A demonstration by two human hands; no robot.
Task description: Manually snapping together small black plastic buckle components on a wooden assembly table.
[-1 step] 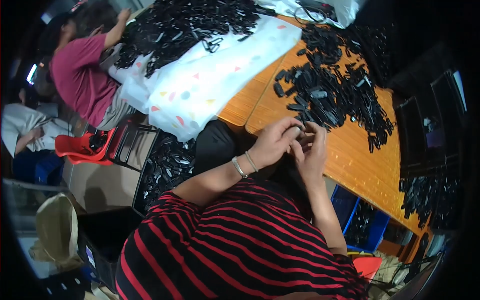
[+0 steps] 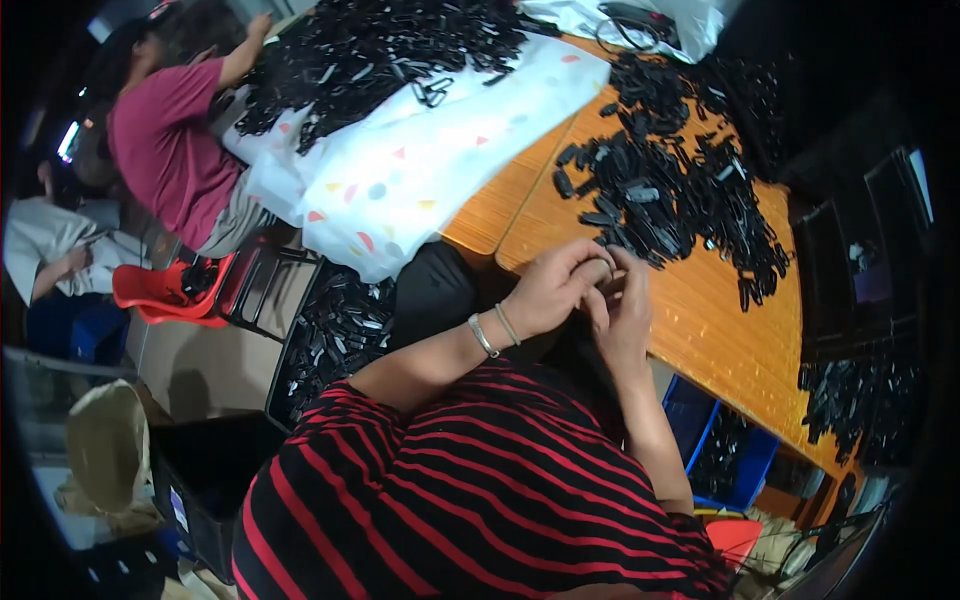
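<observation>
Black pieces [image 2: 640, 192] lay heaped on the wooden table [image 2: 705, 330]. Just short of them, the left hand [image 2: 547, 290] and right hand [image 2: 624, 312] met, curled together; whether they pinched a piece between them, I could not tell.

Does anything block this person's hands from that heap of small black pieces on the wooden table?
Nothing visible does. The left hand and right hand meet beside the black heap, at its near edge in this view; their height above the wooden table is unclear.
</observation>
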